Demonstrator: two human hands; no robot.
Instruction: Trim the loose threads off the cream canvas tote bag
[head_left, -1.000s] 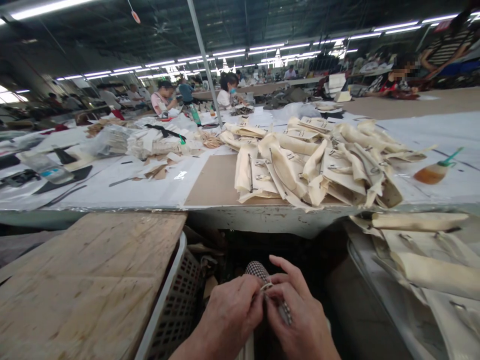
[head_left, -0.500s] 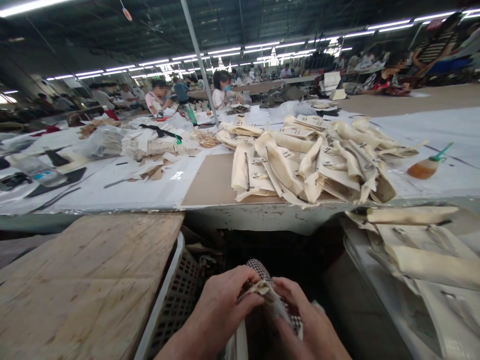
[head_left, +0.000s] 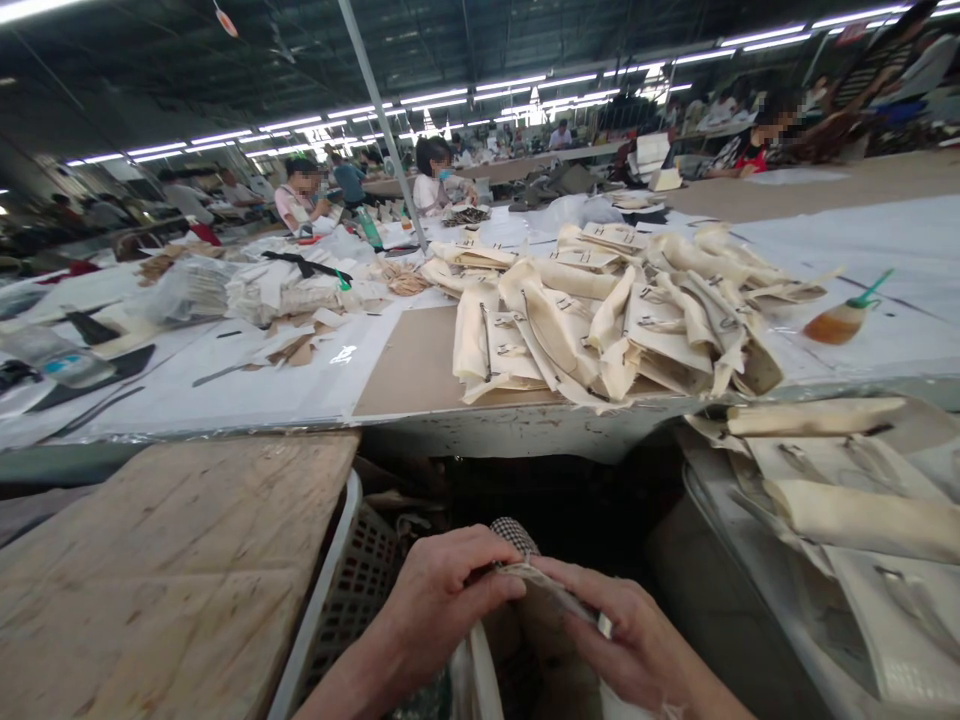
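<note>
My left hand (head_left: 454,585) is closed, its thumb and fingers pinching the edge of a cream fabric piece (head_left: 551,630) low in front of me. My right hand (head_left: 637,635) is closed on the same piece's edge, to the right of the left hand. A small shiny bit shows by the right fingers; I cannot make out what it is. Most of the piece hangs below the hands, partly hidden by them. Behind the fingertips shows black-and-white checked cloth (head_left: 514,535).
On the table lies a heap of cream fabric pieces (head_left: 555,320) with dark trim. Right of it stands a glue bottle (head_left: 836,320). More cream pieces (head_left: 840,490) lie at right. A brown board (head_left: 172,560) and white plastic basket (head_left: 352,560) are at left. Several people work beyond.
My right hand has shifted slightly right, its fingers now stretched along the fabric edge. The left hand stays pinched on it. The checked cloth near the right hand no longer shows.
</note>
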